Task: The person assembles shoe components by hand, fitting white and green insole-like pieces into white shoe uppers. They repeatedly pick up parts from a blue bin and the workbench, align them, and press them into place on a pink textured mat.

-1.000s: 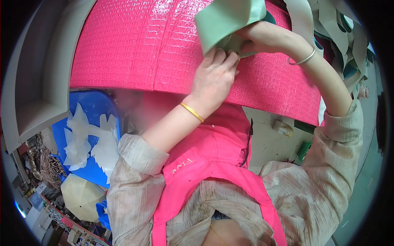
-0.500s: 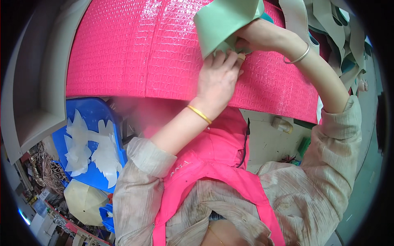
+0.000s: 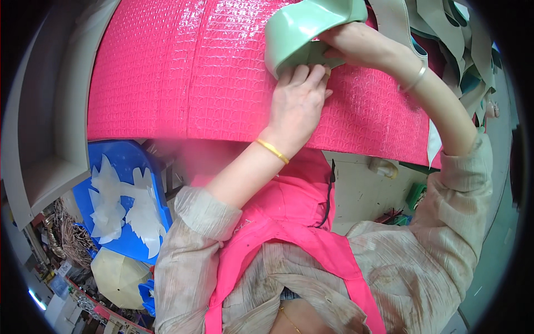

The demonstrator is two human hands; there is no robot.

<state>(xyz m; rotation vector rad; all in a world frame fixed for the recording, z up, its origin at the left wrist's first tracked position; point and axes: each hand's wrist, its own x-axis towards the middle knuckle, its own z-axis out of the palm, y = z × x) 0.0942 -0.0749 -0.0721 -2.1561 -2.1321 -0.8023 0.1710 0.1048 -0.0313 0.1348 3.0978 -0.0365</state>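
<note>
A pale green, glossy, curved sheet piece, leather-like [image 3: 303, 28], rises in a bent shape over the pink textured table cover [image 3: 222, 72]. My left hand [image 3: 300, 100] grips its lower edge with the fingers bent, a yellow bracelet on the wrist. From the right, my right hand [image 3: 359, 44] reaches inside the bend of the piece. Its fingertips are partly hidden behind the green material, but the hand is closed on it.
Grey-green curved strips [image 3: 445, 33] hang in a heap at the far right. A grey open box [image 3: 53, 145] borders the table's left side. Below it stands a blue chair [image 3: 119, 234] bearing white sheet scraps [image 3: 142, 206]. A cream umbrella-like thing [image 3: 117, 275] is at lower left.
The green piece has bent further and its near wall looks rounder. Both hands have shifted slightly and stay at its edge.
</note>
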